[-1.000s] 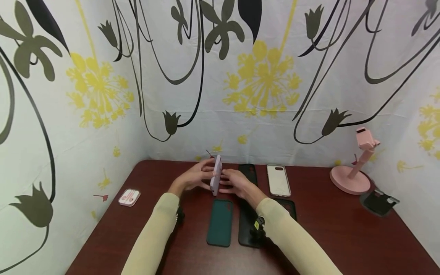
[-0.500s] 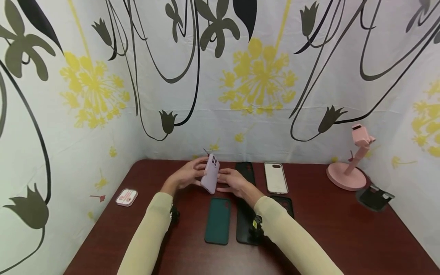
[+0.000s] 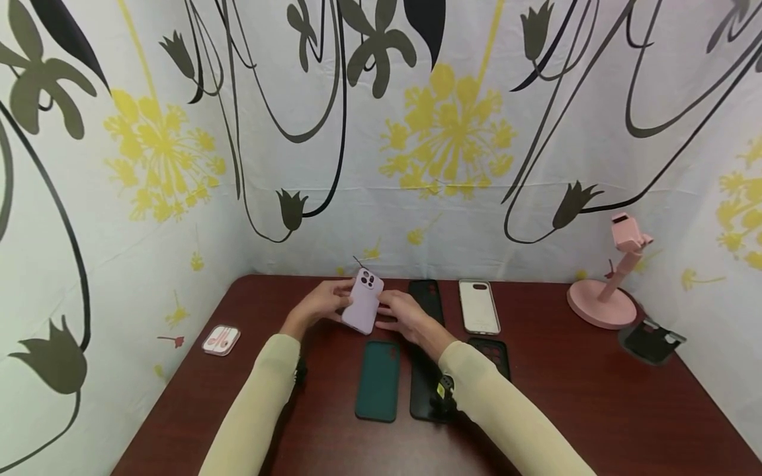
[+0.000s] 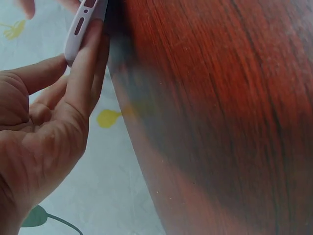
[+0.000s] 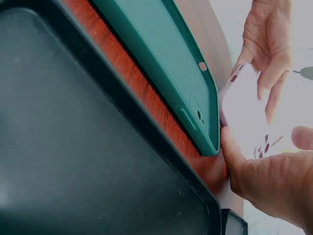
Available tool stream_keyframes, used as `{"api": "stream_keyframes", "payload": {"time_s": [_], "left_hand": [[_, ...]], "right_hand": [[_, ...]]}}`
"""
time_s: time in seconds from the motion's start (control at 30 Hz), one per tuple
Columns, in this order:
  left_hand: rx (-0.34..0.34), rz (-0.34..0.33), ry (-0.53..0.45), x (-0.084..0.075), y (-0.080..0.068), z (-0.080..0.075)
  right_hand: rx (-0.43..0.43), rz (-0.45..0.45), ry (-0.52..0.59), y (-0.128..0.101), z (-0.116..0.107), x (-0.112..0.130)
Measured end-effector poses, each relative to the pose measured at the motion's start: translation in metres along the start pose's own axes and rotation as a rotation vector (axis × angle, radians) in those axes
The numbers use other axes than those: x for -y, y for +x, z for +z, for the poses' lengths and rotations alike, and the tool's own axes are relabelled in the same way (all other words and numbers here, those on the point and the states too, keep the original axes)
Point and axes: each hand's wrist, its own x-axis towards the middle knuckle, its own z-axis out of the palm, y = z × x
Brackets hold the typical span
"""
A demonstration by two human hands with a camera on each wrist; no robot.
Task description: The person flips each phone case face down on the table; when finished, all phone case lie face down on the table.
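Note:
A lilac phone case [image 3: 362,305] stands tilted over the back of the table, its camera cutouts at the top facing me. My left hand [image 3: 318,305] pinches it along the left edge. In the left wrist view, thumb and fingers lie on either side of the case's end [image 4: 73,41], where slots show. On the opposite edge my right hand [image 3: 411,316] holds it with its fingertips; in the right wrist view one finger [image 5: 232,152] lies against the rim and another stays apart. Just in front lies a teal phone case [image 3: 378,382], open side up.
Dark phone cases [image 3: 424,396] lie in a column under the right forearm, with a black one [image 3: 500,357] beside them. A white case [image 3: 479,311] lies behind. Boxed earphones [image 3: 221,340] sit left; a pink stand [image 3: 607,301] and a dark clear-edged item [image 3: 651,342] stand right.
The lilac phone case has turned from edge-on until its back with the camera cutouts faces me. Both hands keep hold of it, and the left hand has shifted slightly left.

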Motion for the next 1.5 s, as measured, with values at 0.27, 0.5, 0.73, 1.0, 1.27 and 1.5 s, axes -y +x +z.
{"api": "stream_keyframes", "payload": {"time_s": [0.27,0.5,0.73,1.0,1.27,1.5], "left_hand": [[-0.083,-0.018,0.120,0.000,0.000,0.005],[-0.128,0.001,0.234,0.002,0.004,0.011],[-0.139,-0.020,0.250,0.001,0.003,0.018],[-0.126,-0.105,0.198,-0.006,0.005,0.024],[-0.108,-0.116,0.228,-0.008,0.007,0.028],[-0.101,-0.114,0.282,-0.012,0.007,0.033]], "right_hand": [[-0.001,0.022,0.109,-0.003,-0.001,0.001],[-0.031,-0.016,0.123,-0.009,0.005,0.002],[-0.049,-0.027,0.100,-0.011,0.003,0.002],[-0.082,-0.034,0.044,-0.015,0.002,0.004],[-0.092,-0.017,0.027,-0.015,-0.001,0.004],[-0.090,-0.027,-0.015,-0.017,-0.005,0.005]]}}
